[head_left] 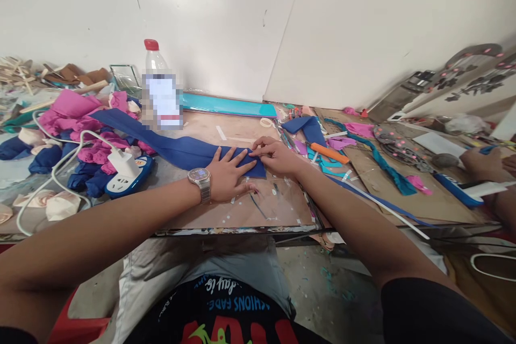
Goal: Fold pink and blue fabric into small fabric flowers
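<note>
A long dark blue strip (181, 151), of fabric or paper, runs across the table from the rolled pieces at left to my hands. Flat on its near part lies my left hand (226, 176), fingers spread and thumb resting on the tabletop. My right hand (278, 156) is at the strip's right end, its fingers bent and pinched together on the edge; the fingertips partly hide what they grip. Just right of it are a folded blue piece (308, 130) and an orange cutter-like tool (329, 152).
Pink and blue rolled pieces (72, 110) crowd the left, beside a power strip (131, 176) with a plugged-in white charger (122, 162). A phone (164, 99) leans on a red-capped bottle (151, 45). Another person's hand (486, 164) is at far right, near cardboard (374, 193).
</note>
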Available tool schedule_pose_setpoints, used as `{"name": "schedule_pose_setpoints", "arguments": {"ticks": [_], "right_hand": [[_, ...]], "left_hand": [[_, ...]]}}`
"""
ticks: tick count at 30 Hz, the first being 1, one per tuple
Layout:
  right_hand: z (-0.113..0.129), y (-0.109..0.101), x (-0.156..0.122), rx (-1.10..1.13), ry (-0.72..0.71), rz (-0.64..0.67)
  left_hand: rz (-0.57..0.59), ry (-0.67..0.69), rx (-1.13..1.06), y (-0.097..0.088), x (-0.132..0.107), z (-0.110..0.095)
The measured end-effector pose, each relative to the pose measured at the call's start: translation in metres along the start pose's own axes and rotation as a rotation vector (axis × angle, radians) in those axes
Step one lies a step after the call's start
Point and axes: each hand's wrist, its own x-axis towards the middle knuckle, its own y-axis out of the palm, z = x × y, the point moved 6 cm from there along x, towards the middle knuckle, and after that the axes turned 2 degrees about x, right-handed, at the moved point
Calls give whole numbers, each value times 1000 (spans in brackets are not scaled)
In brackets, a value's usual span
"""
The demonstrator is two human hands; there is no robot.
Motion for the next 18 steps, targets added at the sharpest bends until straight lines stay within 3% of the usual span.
{"name": "schedule_pose_setpoints", "arguments": {"ticks": [18], "right_hand": [[1,1,0,6,4,-9]], "left_hand": [[-33,-35,-18,-2,-1,1]]}}
